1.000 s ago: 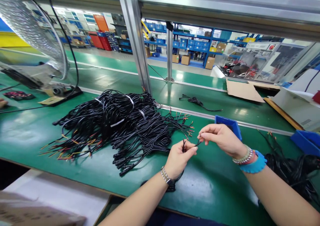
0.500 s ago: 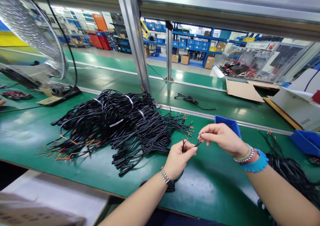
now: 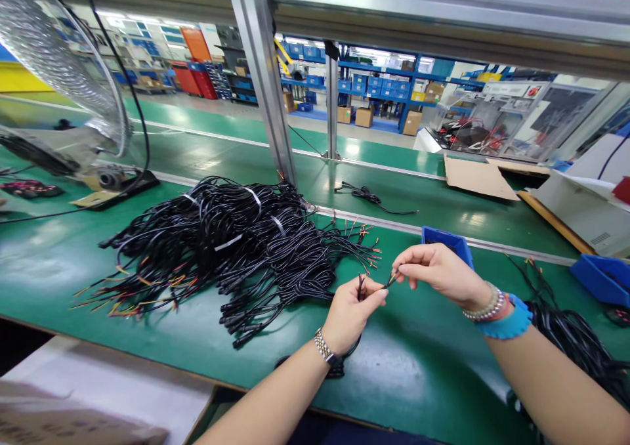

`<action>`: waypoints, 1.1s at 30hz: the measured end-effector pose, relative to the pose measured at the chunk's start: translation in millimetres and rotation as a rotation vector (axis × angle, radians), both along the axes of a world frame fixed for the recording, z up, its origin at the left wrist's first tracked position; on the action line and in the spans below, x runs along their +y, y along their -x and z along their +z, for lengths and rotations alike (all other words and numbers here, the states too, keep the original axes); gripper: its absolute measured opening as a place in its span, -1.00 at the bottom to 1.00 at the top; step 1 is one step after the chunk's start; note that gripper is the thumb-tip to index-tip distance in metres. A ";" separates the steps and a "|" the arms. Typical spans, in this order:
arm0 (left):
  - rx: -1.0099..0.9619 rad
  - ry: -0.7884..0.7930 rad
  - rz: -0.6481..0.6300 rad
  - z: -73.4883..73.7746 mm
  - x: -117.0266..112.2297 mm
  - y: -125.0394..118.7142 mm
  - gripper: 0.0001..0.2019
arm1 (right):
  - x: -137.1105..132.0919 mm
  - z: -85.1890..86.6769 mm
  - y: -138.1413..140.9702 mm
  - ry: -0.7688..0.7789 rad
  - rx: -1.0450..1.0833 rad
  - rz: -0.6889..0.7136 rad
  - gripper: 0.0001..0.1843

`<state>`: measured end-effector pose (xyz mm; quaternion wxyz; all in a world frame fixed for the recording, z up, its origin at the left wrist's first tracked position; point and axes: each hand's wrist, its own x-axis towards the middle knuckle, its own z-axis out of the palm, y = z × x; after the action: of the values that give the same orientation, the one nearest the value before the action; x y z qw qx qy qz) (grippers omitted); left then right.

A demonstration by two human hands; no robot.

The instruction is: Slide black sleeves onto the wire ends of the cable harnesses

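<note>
Your left hand (image 3: 350,315) and right hand (image 3: 440,274) have their fingers clamped on a black cable (image 3: 361,289), just beside a heap of black wires (image 3: 256,248) on the green worktop (image 3: 418,379).

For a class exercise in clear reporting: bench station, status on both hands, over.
Left hand holding black cable; right hand pinching thin black cable end. Blue bin beyond right hand. Cable heap left of hands.

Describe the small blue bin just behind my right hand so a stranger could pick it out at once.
On the green workbench, find the big heap of black cables. To its right, a small blue bin sits at the bench's far edge, directly behind your right hand. It is the one nearest that hand, not the other blue bin further right.
</note>
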<state>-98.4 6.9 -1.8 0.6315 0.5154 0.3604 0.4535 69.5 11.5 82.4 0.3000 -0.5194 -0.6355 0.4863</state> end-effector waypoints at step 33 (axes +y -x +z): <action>-0.116 -0.509 0.057 90.2 -31.1 42.8 -0.87 | 6.3 75.8 25.8 -0.461 -0.078 -0.183 -0.75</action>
<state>-141.2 -24.2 88.5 0.4881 0.6206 0.2123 0.5758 43.7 17.8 158.1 0.4283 -0.5110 -0.6911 0.2789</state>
